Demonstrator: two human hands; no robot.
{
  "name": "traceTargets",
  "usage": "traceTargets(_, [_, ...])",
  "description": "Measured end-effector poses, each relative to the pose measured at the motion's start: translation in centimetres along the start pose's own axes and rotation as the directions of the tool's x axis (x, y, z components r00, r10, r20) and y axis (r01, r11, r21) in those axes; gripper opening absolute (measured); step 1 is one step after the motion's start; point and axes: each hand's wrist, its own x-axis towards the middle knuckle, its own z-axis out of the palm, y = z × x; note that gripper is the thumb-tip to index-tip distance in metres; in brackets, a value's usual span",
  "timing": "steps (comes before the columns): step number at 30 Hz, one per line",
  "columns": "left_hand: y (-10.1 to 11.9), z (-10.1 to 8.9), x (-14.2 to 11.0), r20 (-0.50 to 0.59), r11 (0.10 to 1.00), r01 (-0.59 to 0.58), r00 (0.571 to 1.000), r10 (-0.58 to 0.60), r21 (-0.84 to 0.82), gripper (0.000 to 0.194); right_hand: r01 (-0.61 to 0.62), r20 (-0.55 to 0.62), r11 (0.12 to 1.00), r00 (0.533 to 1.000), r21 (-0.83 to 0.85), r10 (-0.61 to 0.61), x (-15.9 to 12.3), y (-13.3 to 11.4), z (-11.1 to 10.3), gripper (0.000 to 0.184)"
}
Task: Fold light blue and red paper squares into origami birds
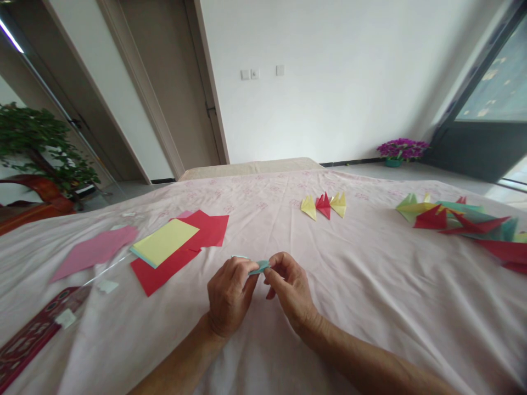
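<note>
Well, fingers (pixel 280 282) on paper (pixel 259 267) edges, sheets (pixel 167 241) apart

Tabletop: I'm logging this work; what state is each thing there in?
Left hand: pinching blue paper
Right hand: pinching its other end
Blue paper: folded
Yellow sheet: flat
Red sheets: flat, overlapping
Pink paper: flat
Paper trio: folded, in a row
Right pile: folded pieces, jumbled
White scraps: scattered
Red pack: cannot tell if open
Cloth: wrinkled
</note>
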Motion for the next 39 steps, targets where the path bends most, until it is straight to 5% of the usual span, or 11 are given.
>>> traceTargets(9, [0.1, -0.1, 0.0, 0.055, 0.999, -0.025, 0.998, 0.022, 0.047, 0.011, -0.011, -0.041, 0.999, 0.999, -0.046, 0.009, 0.2, -0.2, 0.0, 0.007])
traceTargets(18, [0.1, 0.1, 0.2, 0.022, 0.984, 0.164, 0.986, -0.163, -0.07, 0.002, 0.033, -0.103, 0.998, 0.994, 0.057, -0.027, 0.6, -0.3, -1.0, 0.013])
traceTargets(26, [0.5, 0.5, 0.4, 0.15, 0.769, 0.502, 0.861, -0.485, -0.396, 0.015, 0.181, 0.088, 0.961, 0.982, -0.209, -0.166, 0.8, 0.3, -1.7, 0.036])
traceTargets(33, [1.2, 0.5, 0.7, 0.298, 0.616, 0.608, 0.789, -0.537, -0.501, 0.025, 0.238, 0.115, 0.944, 0.969, -0.228, -0.217, 1.5, 0.7, -1.7, 0.016])
traceTargets(39, [1.4, 0.6, 0.6, 0.369, 0.515, 0.665, 0.738, -0.565, -0.54, 0.03, 0.253, 0.091, 0.947, 0.967, -0.196, -0.239, 1.3, 0.1, -1.6, 0.017])
